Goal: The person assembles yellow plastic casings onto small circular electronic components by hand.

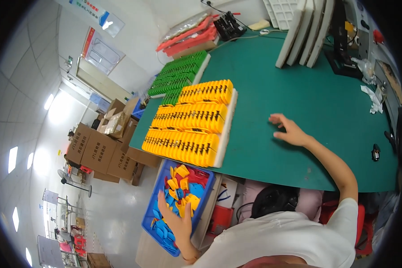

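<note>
My left hand (pixel 176 223) is over a blue bin (pixel 148 210) full of loose yellow, blue and red plastic pieces (pixel 183 184). Its thumb and fingers are apart, and nothing shows in its grasp. Whether its fingertips touch the pieces I cannot tell. Over the green table mat (pixel 263 89) is my right hand (pixel 291 133), fingers loosely bent and apart, holding nothing. To its left lies a white tray (pixel 226 129) packed with rows of yellow plastic pieces (pixel 187 118) that carry dark metal parts. Beyond it, a second tray holds similar green pieces (pixel 181 71).
Pale grey panels (pixel 299 35) stand on edge at the table's back, beside a black stand (pixel 344 62). Red-orange packs (pixel 192 33) lie at the back left. A small black object (pixel 375 152) is at the right. Cardboard boxes (pixel 98 149) stand on the floor left.
</note>
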The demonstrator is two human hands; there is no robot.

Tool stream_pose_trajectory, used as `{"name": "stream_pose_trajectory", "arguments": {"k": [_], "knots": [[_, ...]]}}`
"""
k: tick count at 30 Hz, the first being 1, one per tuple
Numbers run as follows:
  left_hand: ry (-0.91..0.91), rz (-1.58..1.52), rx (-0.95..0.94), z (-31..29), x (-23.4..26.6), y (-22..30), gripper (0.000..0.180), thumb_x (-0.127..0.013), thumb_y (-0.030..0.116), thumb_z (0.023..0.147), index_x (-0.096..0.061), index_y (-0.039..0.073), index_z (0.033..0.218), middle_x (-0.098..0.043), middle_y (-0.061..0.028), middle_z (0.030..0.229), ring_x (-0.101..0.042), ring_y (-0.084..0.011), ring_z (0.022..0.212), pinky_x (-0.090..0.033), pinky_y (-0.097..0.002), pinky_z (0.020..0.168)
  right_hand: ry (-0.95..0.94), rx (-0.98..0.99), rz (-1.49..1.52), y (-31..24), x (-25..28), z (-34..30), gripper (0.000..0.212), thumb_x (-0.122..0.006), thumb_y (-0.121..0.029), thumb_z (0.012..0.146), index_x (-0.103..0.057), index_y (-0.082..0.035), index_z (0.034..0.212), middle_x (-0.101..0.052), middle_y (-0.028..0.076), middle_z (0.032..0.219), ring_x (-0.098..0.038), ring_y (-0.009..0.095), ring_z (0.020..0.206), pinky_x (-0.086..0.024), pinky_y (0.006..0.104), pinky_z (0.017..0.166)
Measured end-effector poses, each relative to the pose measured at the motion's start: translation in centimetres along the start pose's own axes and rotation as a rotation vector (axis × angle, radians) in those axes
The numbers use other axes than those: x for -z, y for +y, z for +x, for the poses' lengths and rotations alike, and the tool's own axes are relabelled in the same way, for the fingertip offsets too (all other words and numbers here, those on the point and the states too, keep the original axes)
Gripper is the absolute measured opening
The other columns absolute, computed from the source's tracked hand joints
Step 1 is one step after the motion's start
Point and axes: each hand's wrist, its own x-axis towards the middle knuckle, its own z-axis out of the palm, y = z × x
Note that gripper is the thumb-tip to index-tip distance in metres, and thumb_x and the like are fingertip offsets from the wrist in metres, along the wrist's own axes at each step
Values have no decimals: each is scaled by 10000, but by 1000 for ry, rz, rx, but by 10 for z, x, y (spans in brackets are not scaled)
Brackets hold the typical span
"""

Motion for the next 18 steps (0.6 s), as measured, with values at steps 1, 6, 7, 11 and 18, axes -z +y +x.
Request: {"name": "stream_pose_trajectory", "arguments": {"k": [1,6,7,11,18], "knots": [[90,-47,111,-10,3,-6,739,-675,165,700,-279,-1,1302,-315,-169,1334,-285,-327,1238,-205,-398,1025,-62,-9,-18,-8,-5,1,617,-634,-136,722,-315,-28,1240,-434,169,1240,-442,288,1130,-357,369,939],[45,-136,263,1,-8,-31,960,-757,207,621,-161,-4,1344,-210,-178,1388,-209,-321,1280,-167,-380,1052,-291,85,-538,-21,-49,46,794,-655,-384,712,-309,91,1245,-320,253,1306,-258,363,1256,-209,404,1045],[-20,-162,249,13,-17,-41,1003,-770,225,609,-135,-13,1347,-185,-189,1394,-188,-326,1289,-160,-380,1056,-326,90,-640,-18,-65,63,940,-640,-499,677,-253,128,1260,-252,289,1333,-177,391,1283,-172,390,1062],[-248,-153,172,63,-57,-82,1142,-792,375,563,-78,-69,1335,-98,-259,1397,-63,-358,1315,-117,-391,1065,-273,-94,-692,-17,-102,120,1153,-666,-589,588,-126,144,1294,-124,313,1367,-51,394,1307,-104,427,1069],[-352,-137,230,90,-119,-116,1151,-773,418,581,-63,-103,1324,-77,-281,1392,-31,-363,1317,-106,-384,1066,-215,-106,-620,-14,-120,135,1214,-752,-500,525,-73,138,1303,-130,298,1373,-59,378,1312,-87,432,1070]]}}
